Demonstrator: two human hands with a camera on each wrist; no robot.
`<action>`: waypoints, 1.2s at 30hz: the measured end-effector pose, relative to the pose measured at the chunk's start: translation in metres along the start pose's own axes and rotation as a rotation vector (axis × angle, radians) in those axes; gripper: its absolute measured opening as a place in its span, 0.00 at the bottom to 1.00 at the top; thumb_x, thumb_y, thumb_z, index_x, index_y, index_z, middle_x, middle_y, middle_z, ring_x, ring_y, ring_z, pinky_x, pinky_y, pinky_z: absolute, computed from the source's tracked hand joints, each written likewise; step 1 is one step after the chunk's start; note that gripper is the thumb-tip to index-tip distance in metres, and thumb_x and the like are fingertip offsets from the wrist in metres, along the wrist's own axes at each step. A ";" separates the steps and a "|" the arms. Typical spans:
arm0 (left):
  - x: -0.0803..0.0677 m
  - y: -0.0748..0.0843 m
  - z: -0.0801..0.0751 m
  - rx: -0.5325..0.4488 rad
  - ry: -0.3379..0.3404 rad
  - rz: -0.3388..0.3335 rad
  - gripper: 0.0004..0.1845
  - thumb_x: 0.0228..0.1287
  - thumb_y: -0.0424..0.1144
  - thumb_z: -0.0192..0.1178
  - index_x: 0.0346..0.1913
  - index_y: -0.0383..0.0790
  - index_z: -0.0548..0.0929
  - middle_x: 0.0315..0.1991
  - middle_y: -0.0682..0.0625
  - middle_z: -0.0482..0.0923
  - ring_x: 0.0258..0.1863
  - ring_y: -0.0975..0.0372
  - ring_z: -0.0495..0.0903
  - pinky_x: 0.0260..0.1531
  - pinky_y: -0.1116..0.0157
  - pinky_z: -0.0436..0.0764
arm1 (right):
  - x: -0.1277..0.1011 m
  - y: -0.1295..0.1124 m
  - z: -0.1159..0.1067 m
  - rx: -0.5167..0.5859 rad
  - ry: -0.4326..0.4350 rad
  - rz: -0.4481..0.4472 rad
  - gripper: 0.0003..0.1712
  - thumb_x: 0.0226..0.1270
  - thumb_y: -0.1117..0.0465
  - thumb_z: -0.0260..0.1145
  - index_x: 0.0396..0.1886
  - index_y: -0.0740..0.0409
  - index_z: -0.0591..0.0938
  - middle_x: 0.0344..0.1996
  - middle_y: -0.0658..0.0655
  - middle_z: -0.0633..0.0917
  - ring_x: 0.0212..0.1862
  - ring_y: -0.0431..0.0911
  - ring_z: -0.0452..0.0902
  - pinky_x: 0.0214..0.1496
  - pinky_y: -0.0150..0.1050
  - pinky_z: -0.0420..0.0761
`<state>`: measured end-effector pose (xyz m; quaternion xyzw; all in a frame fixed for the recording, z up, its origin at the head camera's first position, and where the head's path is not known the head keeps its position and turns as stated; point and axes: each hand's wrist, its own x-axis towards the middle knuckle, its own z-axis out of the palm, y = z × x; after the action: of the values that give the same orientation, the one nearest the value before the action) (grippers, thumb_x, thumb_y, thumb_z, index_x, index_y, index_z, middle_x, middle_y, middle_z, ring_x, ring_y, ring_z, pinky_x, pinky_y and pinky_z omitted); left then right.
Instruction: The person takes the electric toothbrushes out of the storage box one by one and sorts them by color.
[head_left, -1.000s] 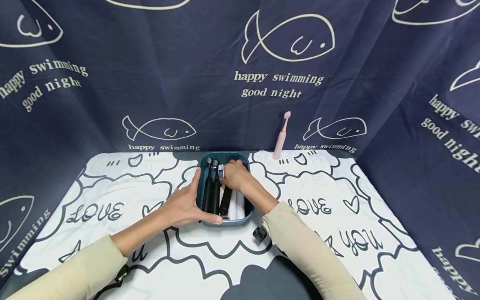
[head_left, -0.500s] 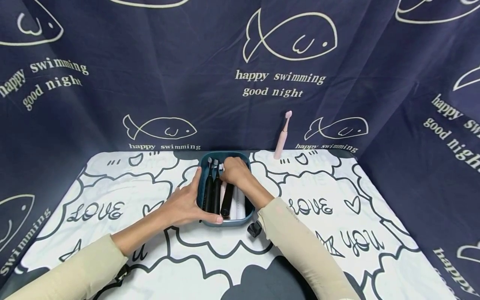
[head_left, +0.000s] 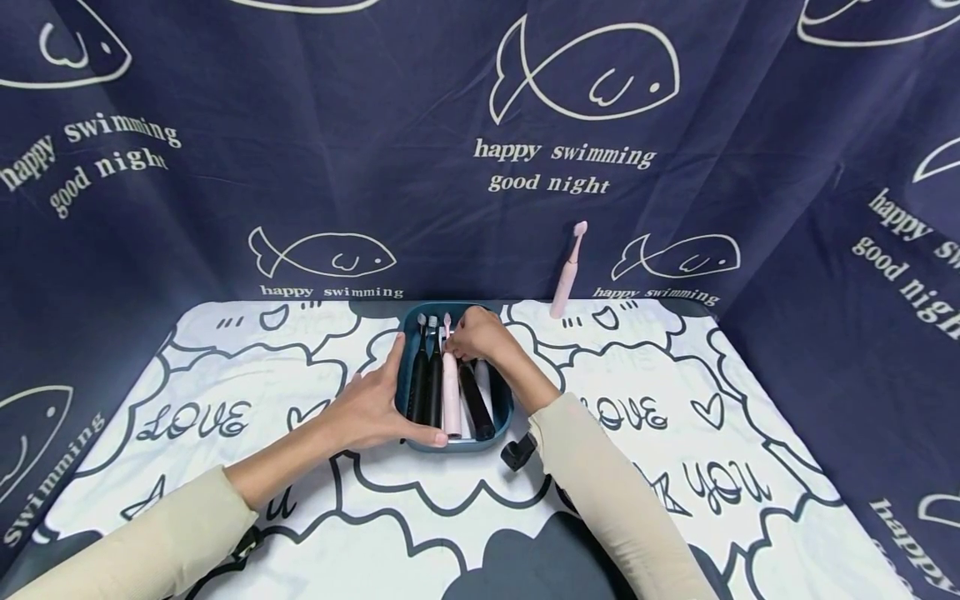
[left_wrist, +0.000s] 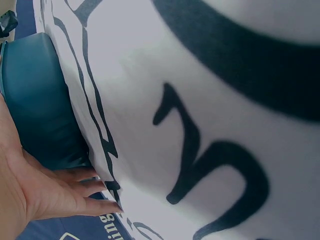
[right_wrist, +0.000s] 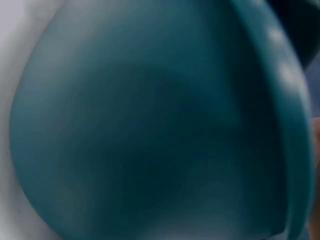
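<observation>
A teal bin [head_left: 480, 445] holds several electric toothbrushes lying lengthwise. My left hand [head_left: 367, 412] braces its near left corner, fingers straight along the left wall and thumb at the front rim; the left wrist view shows those straight fingers beside the bin's outer wall [left_wrist: 42, 100]. Inside the bin, my right hand [head_left: 480, 335] pinches a black toothbrush [head_left: 477, 404] near its upper end, its head hidden by the hand and its handle slanting toward the front right. Left of it lies a pink toothbrush [head_left: 451, 396], then two black toothbrushes [head_left: 417, 387] side by side.
Another pink toothbrush [head_left: 566, 279] stands upright at the table's back edge, right of the bin. A pale handle [head_left: 483, 375] lies partly covered at the bin's right. White printed cloth [head_left: 262, 358] covers the table; a navy curtain [head_left: 420, 167] hangs behind.
The black toothbrush under my right hand has swung to the right at its lower end, uncovering the pink toothbrush in the bin. My left hand has stayed in place.
</observation>
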<state>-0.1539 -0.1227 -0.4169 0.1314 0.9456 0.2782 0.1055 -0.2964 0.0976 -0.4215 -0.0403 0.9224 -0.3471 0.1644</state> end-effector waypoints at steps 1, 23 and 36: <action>0.000 0.000 0.000 0.001 0.001 -0.003 0.93 0.40 0.87 0.78 0.94 0.49 0.27 0.87 0.29 0.64 0.77 0.34 0.78 0.71 0.35 0.81 | -0.012 -0.008 -0.004 0.050 -0.011 0.010 0.12 0.69 0.64 0.80 0.23 0.59 0.91 0.25 0.55 0.93 0.27 0.42 0.90 0.37 0.37 0.92; 0.001 -0.001 0.001 0.002 -0.004 -0.005 0.94 0.41 0.87 0.78 0.94 0.47 0.27 0.92 0.36 0.55 0.87 0.34 0.64 0.81 0.26 0.64 | -0.066 -0.026 -0.032 0.504 -0.154 0.022 0.14 0.82 0.71 0.67 0.59 0.77 0.87 0.50 0.67 0.94 0.38 0.41 0.89 0.63 0.47 0.93; 0.001 -0.002 0.000 -0.008 -0.016 -0.002 0.94 0.40 0.88 0.78 0.94 0.48 0.26 0.92 0.36 0.55 0.88 0.35 0.62 0.83 0.25 0.60 | -0.073 -0.013 -0.033 0.588 -0.115 -0.071 0.17 0.83 0.71 0.64 0.64 0.78 0.82 0.54 0.66 0.89 0.42 0.42 0.89 0.53 0.38 0.94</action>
<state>-0.1552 -0.1236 -0.4180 0.1322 0.9437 0.2810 0.1139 -0.2391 0.1222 -0.3703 -0.0428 0.7695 -0.6020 0.2087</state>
